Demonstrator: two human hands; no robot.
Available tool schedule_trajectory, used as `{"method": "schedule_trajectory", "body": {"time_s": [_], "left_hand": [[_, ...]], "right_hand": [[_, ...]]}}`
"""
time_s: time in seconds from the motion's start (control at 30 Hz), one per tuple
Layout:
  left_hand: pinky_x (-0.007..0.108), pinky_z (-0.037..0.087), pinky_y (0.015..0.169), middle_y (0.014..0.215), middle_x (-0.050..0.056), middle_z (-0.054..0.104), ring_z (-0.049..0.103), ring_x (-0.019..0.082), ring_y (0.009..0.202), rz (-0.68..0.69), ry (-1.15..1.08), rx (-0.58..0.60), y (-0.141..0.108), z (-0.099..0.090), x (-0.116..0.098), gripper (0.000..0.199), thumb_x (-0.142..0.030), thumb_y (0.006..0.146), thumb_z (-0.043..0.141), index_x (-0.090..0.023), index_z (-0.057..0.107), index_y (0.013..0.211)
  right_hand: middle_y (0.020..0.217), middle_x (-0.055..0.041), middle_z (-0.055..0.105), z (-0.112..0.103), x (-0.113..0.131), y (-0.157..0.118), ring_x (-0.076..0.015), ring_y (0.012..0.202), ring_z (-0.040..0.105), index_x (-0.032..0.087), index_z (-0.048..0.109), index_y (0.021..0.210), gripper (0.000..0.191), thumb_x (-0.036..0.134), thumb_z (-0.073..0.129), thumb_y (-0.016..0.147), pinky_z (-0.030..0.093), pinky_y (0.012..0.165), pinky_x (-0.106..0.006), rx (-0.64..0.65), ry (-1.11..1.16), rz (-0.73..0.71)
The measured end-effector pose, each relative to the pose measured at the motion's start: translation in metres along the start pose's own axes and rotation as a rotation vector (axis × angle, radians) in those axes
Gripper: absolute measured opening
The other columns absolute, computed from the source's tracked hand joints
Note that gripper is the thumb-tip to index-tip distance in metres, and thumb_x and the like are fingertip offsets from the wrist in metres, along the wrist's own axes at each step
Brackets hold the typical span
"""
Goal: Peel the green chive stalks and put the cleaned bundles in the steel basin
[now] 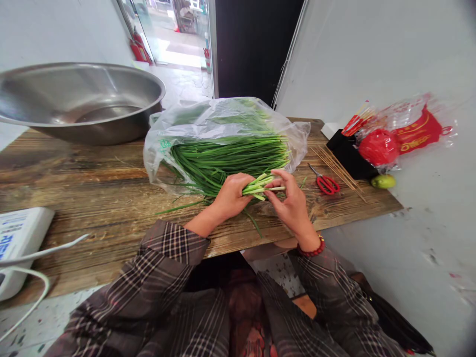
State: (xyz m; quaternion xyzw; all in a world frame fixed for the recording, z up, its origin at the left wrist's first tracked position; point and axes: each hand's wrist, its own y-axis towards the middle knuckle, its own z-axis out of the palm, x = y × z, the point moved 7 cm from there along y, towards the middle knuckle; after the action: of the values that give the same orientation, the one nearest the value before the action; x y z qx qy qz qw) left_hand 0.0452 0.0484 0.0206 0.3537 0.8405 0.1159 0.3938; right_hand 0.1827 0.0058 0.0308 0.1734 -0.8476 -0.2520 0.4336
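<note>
My left hand is closed around a small bunch of garlic chives, whose pale stem ends stick out to the right. At those ends, my right hand has its thumb and fingers curled about the stems, pinching at one or more of them. Just beyond my hands lies a large pile of garlic chives, leaves to the left and pale ends to the right. It rests in an open clear plastic bag. A few loose leaves trail on the wooden table near my left wrist.
A wide steel basin stands at the back left. Red-handled scissors and thin wooden sticks lie to the right, beside a black box, a red bundle and a green fruit. A white corded device sits at left.
</note>
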Motion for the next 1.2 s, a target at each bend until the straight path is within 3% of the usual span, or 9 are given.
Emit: {"method": "schedule_trajectory", "body": {"time_s": [0.13,0.27,0.4,0.47,0.57,0.7,0.83,1.1,1.2], "left_hand": [[0.034,0.046,0.082,0.089,0.007,0.068,0.061,0.021,0.089,0.070,0.009,-0.048,0.000,-0.002,-0.003,0.006,-0.016,0.080,0.056,-0.017,0.062,0.080],[0.039,0.046,0.089,0.104,0.008,0.067,0.059,0.023,0.101,0.101,0.019,-0.127,0.000,-0.011,-0.004,0.009,-0.015,0.081,0.055,-0.018,0.063,0.086],[0.040,0.044,0.091,0.106,0.009,0.066,0.057,0.024,0.102,0.095,0.047,-0.153,0.000,-0.015,-0.003,0.010,-0.015,0.080,0.055,-0.018,0.063,0.087],[0.036,0.046,0.084,0.094,0.008,0.066,0.059,0.022,0.092,0.054,0.046,-0.112,0.000,-0.012,0.000,0.007,-0.016,0.081,0.055,-0.017,0.062,0.083],[0.029,0.042,0.069,0.073,0.003,0.062,0.056,0.018,0.073,-0.013,0.051,-0.038,0.000,-0.006,0.004,0.011,-0.020,0.083,0.054,-0.017,0.060,0.075],[0.028,0.039,0.067,0.069,0.002,0.060,0.054,0.017,0.071,0.010,0.058,-0.027,0.001,-0.005,0.001,0.015,-0.025,0.086,0.056,-0.018,0.062,0.074],[0.029,0.038,0.066,0.067,0.002,0.059,0.052,0.017,0.070,0.029,0.067,-0.023,0.001,-0.005,-0.001,0.018,-0.027,0.086,0.057,-0.018,0.062,0.071],[0.034,0.041,0.078,0.078,0.005,0.065,0.054,0.020,0.082,0.009,0.123,-0.074,-0.001,-0.009,-0.004,0.018,-0.030,0.086,0.056,-0.019,0.062,0.073],[0.037,0.040,0.086,0.079,0.005,0.066,0.055,0.021,0.087,0.040,0.158,-0.087,-0.003,-0.011,-0.008,0.015,-0.029,0.086,0.055,-0.020,0.064,0.077]], "right_hand": [[0.100,-0.0044,0.068,-0.006,-0.011,-0.004,-0.0176,0.090,0.067,0.025,0.047,0.129,0.042,0.022,0.055,0.088,0.054,0.084,-0.034,0.008,-0.130,-0.029],[0.093,-0.0052,0.070,-0.031,-0.055,-0.012,-0.0186,0.081,0.067,0.022,0.058,0.116,0.029,0.029,0.056,0.088,0.054,0.078,-0.035,-0.162,-0.173,0.119],[0.099,-0.0095,0.072,-0.039,-0.081,-0.013,-0.0239,0.093,0.066,0.019,0.069,0.099,0.023,0.031,0.052,0.090,0.052,0.084,-0.041,-0.038,-0.318,0.155],[0.110,-0.0104,0.070,-0.045,-0.069,-0.009,-0.0247,0.105,0.063,0.020,0.068,0.108,0.027,0.031,0.048,0.092,0.049,0.092,-0.044,-0.054,-0.357,0.083],[0.115,-0.0072,0.069,-0.056,-0.029,0.000,-0.0212,0.111,0.061,0.025,0.067,0.113,0.027,0.029,0.046,0.095,0.045,0.098,-0.042,-0.210,-0.340,-0.068],[0.106,-0.0034,0.071,-0.033,0.007,0.008,-0.0204,0.103,0.060,0.028,0.069,0.108,0.022,0.034,0.059,0.090,0.043,0.093,-0.038,-0.024,-0.405,-0.217],[0.091,-0.0028,0.072,-0.011,-0.004,0.001,-0.0211,0.090,0.058,0.029,0.073,0.096,0.017,0.039,0.061,0.089,0.042,0.083,-0.039,0.095,-0.433,-0.155],[0.091,-0.0030,0.073,-0.004,-0.012,-0.008,-0.0199,0.088,0.061,0.029,0.074,0.097,0.017,0.034,0.061,0.089,0.047,0.083,-0.039,0.017,-0.092,0.002],[0.090,-0.0020,0.072,0.002,-0.021,-0.011,-0.0184,0.088,0.063,0.027,0.076,0.090,0.015,0.033,0.063,0.086,0.048,0.083,-0.037,-0.071,0.178,0.176]]}}
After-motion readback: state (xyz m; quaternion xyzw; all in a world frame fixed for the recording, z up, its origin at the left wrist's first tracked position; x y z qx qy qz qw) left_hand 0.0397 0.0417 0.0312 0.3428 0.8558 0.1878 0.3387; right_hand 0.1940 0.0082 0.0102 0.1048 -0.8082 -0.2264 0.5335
